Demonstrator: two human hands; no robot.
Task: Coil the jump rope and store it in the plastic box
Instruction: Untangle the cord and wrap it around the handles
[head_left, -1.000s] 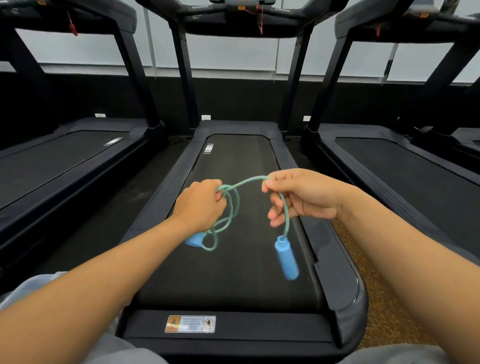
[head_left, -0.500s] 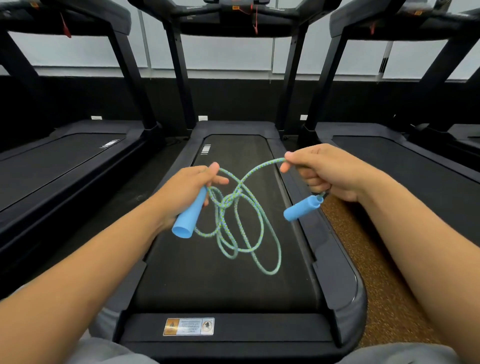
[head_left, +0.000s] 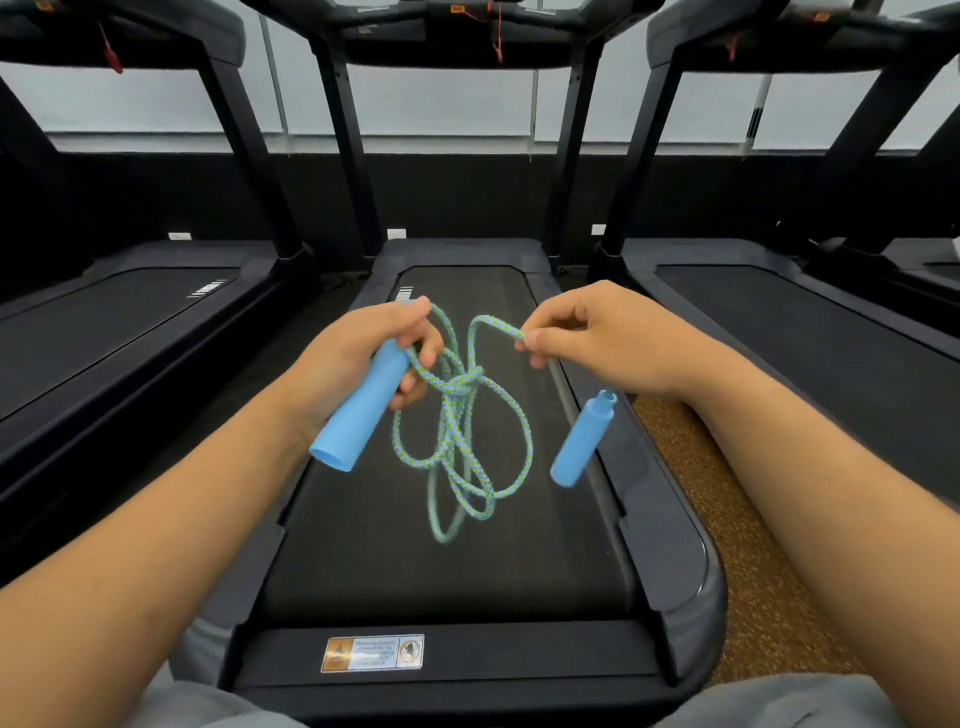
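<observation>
One blue handle is gripped by the left hand; the rope is pinched by the right hand. The tangled loops could be pulled into a knot.

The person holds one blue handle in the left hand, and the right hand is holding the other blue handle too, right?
Not quite. The left hand does grip a blue handle, but the right hand pinches the rope itself. The other blue handle dangles free below that hand, as the head view shows.
</observation>
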